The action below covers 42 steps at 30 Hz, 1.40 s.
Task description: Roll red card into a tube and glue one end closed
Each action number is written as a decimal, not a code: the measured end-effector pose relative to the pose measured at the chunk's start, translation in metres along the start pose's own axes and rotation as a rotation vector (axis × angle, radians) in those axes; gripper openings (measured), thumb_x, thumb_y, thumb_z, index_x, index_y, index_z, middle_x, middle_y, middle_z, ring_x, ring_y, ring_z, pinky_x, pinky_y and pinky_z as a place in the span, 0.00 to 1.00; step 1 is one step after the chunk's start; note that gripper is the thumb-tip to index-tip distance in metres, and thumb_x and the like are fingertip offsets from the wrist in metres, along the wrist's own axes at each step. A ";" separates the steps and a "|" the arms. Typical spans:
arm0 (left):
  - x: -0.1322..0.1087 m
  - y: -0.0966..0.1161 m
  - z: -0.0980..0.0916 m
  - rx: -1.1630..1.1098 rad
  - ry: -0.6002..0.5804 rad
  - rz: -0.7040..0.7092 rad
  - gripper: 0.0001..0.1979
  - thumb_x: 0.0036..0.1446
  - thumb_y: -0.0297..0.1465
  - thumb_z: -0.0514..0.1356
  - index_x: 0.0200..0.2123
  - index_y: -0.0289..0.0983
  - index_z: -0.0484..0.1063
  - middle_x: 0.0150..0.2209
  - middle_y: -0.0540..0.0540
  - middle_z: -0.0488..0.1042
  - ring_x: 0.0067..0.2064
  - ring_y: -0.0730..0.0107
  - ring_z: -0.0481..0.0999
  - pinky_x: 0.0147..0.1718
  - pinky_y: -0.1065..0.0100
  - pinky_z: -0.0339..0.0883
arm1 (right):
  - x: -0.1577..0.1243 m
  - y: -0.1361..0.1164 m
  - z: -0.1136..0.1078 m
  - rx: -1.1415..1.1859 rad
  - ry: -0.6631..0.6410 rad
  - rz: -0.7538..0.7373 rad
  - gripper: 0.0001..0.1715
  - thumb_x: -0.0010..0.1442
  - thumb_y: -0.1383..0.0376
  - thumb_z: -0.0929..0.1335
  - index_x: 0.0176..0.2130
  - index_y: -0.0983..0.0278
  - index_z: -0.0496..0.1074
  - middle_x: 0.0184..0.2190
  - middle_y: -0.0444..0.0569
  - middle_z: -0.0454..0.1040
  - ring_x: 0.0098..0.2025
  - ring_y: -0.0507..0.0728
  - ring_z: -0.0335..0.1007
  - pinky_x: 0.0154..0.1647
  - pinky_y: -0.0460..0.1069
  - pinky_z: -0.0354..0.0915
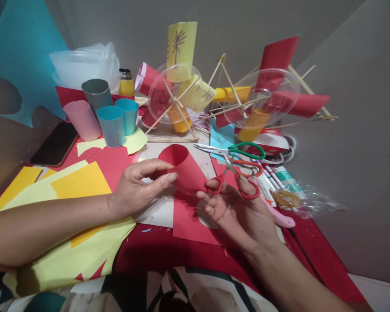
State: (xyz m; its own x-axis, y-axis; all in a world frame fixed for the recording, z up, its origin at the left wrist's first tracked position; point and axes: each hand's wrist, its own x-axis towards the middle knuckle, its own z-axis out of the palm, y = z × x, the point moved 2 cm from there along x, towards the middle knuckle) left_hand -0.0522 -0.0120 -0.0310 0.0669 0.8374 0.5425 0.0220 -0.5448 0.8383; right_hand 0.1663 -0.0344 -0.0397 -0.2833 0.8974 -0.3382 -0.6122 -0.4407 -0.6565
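My left hand (pixel 139 186) pinches a red paper tube (pixel 183 169) between thumb and fingers, holding it tilted with its open end facing up and left. My right hand (pixel 237 208) lies palm up just right of the tube, fingers curled through the handles of small red scissors (pixel 232 175), blades pointing up. Below both hands lies a flat red paper sheet (pixel 191 221). A second pair of scissors with green handles (pixel 237 151) rests on the table just beyond the red ones.
Paper tubes in pink (pixel 82 119), grey (pixel 97 95) and blue (pixel 112 125) stand at the back left beside a phone (pixel 55 145). Yellow sheets (pixel 71 186) lie at left. Stick-and-paper windmill models (pixel 263 99) crowd the back. Markers and a bag of rubber bands (pixel 287 197) lie at right.
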 end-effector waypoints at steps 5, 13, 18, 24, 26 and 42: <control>0.002 -0.002 0.001 -0.169 -0.001 -0.351 0.12 0.54 0.38 0.70 0.32 0.36 0.77 0.20 0.53 0.74 0.18 0.76 0.72 0.16 0.76 0.69 | -0.004 -0.001 0.005 -0.045 -0.007 -0.033 0.15 0.47 0.52 0.80 0.27 0.57 0.79 0.33 0.38 0.84 0.35 0.55 0.84 0.28 0.45 0.77; 0.005 -0.003 0.000 -0.209 0.001 -0.376 0.12 0.53 0.38 0.72 0.34 0.36 0.77 0.20 0.55 0.72 0.16 0.80 0.69 0.14 0.78 0.65 | -0.003 -0.003 0.003 -0.048 0.049 -0.035 0.18 0.43 0.51 0.81 0.26 0.60 0.79 0.34 0.42 0.84 0.34 0.55 0.83 0.27 0.44 0.76; 0.005 -0.004 0.000 -0.200 0.002 -0.402 0.15 0.53 0.41 0.71 0.34 0.35 0.77 0.20 0.53 0.74 0.18 0.75 0.74 0.17 0.76 0.72 | 0.001 -0.003 -0.001 -0.020 0.055 -0.068 0.18 0.45 0.51 0.81 0.26 0.60 0.79 0.35 0.42 0.85 0.34 0.55 0.83 0.25 0.43 0.76; 0.003 0.000 0.001 -0.106 -0.010 -0.215 0.10 0.57 0.37 0.69 0.32 0.36 0.77 0.21 0.53 0.75 0.19 0.77 0.75 0.19 0.77 0.72 | 0.000 -0.006 0.000 -0.042 0.034 -0.094 0.15 0.46 0.51 0.80 0.28 0.57 0.80 0.35 0.40 0.84 0.35 0.54 0.82 0.27 0.45 0.76; 0.000 0.001 0.000 -0.074 -0.018 -0.186 0.09 0.58 0.36 0.68 0.32 0.36 0.76 0.22 0.53 0.75 0.20 0.77 0.76 0.20 0.77 0.73 | 0.000 -0.006 0.001 -0.033 0.026 -0.079 0.15 0.46 0.51 0.80 0.29 0.56 0.80 0.33 0.40 0.84 0.34 0.54 0.82 0.27 0.45 0.76; 0.010 -0.001 0.003 -0.188 -0.157 -0.480 0.16 0.55 0.42 0.71 0.32 0.36 0.74 0.20 0.51 0.78 0.21 0.69 0.80 0.24 0.70 0.79 | -0.005 -0.010 0.011 -0.117 0.122 -0.133 0.16 0.41 0.49 0.82 0.24 0.55 0.80 0.33 0.38 0.83 0.32 0.53 0.81 0.26 0.44 0.74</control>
State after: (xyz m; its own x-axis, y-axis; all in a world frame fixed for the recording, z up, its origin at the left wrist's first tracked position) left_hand -0.0482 -0.0031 -0.0260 0.2424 0.9657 0.0930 -0.0912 -0.0727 0.9932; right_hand 0.1656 -0.0341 -0.0248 -0.1102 0.9417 -0.3179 -0.5461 -0.3246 -0.7723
